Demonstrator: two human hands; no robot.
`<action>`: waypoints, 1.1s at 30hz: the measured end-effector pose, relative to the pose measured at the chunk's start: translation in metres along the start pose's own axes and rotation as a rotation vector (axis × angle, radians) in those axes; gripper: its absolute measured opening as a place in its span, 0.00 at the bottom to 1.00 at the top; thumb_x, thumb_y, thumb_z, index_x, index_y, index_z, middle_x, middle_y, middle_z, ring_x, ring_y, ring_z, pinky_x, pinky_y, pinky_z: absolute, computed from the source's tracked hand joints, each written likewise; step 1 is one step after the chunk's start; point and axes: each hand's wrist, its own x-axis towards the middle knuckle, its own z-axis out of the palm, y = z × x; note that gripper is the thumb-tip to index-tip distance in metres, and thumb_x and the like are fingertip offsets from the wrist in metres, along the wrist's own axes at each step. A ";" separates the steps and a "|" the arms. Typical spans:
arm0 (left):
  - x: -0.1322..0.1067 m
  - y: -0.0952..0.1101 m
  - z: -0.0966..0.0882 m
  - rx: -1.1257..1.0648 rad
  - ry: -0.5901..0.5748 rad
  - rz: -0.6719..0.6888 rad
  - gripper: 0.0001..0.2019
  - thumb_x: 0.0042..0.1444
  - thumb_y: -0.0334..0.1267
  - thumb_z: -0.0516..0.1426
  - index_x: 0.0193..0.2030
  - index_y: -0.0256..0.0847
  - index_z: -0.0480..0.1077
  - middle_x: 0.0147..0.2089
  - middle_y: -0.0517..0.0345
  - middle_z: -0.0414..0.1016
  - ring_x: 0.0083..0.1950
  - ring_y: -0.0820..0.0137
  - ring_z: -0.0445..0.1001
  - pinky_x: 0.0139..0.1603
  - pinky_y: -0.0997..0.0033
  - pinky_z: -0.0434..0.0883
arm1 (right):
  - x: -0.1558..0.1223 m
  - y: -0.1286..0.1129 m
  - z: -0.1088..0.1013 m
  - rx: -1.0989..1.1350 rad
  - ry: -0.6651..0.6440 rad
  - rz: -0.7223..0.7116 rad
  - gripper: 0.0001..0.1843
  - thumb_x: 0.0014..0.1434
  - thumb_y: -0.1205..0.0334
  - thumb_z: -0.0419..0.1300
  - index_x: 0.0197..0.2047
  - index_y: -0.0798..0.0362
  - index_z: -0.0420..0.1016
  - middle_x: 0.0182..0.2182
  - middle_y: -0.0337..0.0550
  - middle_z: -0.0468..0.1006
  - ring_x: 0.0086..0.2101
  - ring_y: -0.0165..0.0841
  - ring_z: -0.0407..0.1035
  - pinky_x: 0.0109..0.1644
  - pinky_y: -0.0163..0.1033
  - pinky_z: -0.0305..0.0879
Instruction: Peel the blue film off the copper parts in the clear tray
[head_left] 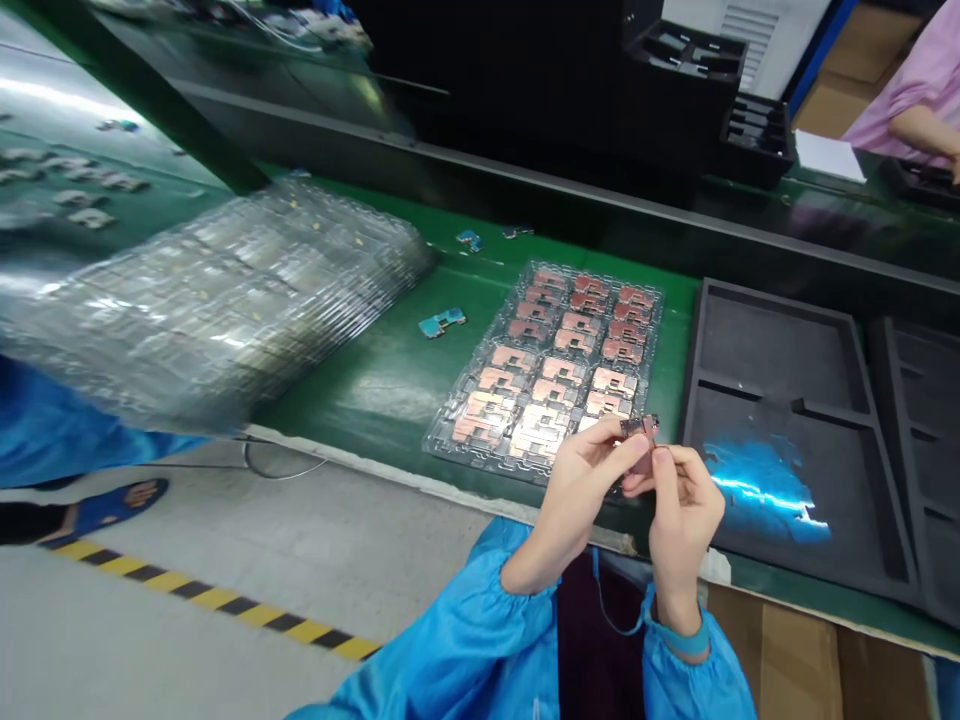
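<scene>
My left hand (581, 485) and my right hand (682, 500) meet over the near right corner of a clear plastic tray (439, 440). Pinched between the fingers of both is a small circuit board (641, 440) with coppery and dark parts, partly covered by my fingertips. Rows of copper-coloured boards (562, 370) lie in the tray's pockets. To the right of my right hand, a heap of shiny blue film pieces (765, 490) rests in a black foam tray (780, 370).
A tall stack of clear trays (247, 290) stands on the left. Loose blue boards (442, 322) lie on the green bench (367, 385). Another black tray (926, 430) is at the far right. Across the bench is a person in a pink sleeve (911, 85); a blue sandal (112, 510) shows lower left.
</scene>
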 end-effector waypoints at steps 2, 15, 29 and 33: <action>-0.002 0.005 -0.003 0.058 -0.038 0.011 0.19 0.63 0.50 0.68 0.29 0.38 0.74 0.30 0.59 0.69 0.31 0.72 0.66 0.33 0.72 0.66 | 0.000 -0.001 0.003 0.033 -0.005 0.039 0.18 0.71 0.47 0.66 0.35 0.52 0.79 0.22 0.37 0.79 0.22 0.32 0.77 0.27 0.34 0.75; 0.187 0.103 -0.091 1.246 -0.306 0.422 0.08 0.68 0.38 0.60 0.43 0.38 0.79 0.31 0.58 0.81 0.29 0.69 0.78 0.36 0.70 0.73 | 0.036 0.014 -0.062 -0.206 -0.060 0.012 0.24 0.73 0.48 0.64 0.67 0.47 0.76 0.59 0.55 0.83 0.47 0.42 0.84 0.42 0.43 0.85; 0.149 0.051 -0.124 1.880 -0.359 0.791 0.18 0.77 0.44 0.53 0.61 0.37 0.78 0.62 0.39 0.79 0.60 0.50 0.74 0.59 0.48 0.72 | 0.032 0.016 -0.073 -0.305 0.047 0.089 0.20 0.67 0.42 0.67 0.51 0.47 0.87 0.48 0.49 0.87 0.34 0.39 0.83 0.35 0.38 0.85; 0.138 0.050 -0.121 1.937 -0.373 0.785 0.20 0.78 0.44 0.50 0.64 0.36 0.75 0.65 0.39 0.78 0.63 0.49 0.74 0.62 0.48 0.71 | 0.027 0.008 -0.066 -0.297 0.108 0.195 0.22 0.66 0.39 0.67 0.51 0.47 0.87 0.49 0.48 0.86 0.37 0.39 0.83 0.38 0.37 0.85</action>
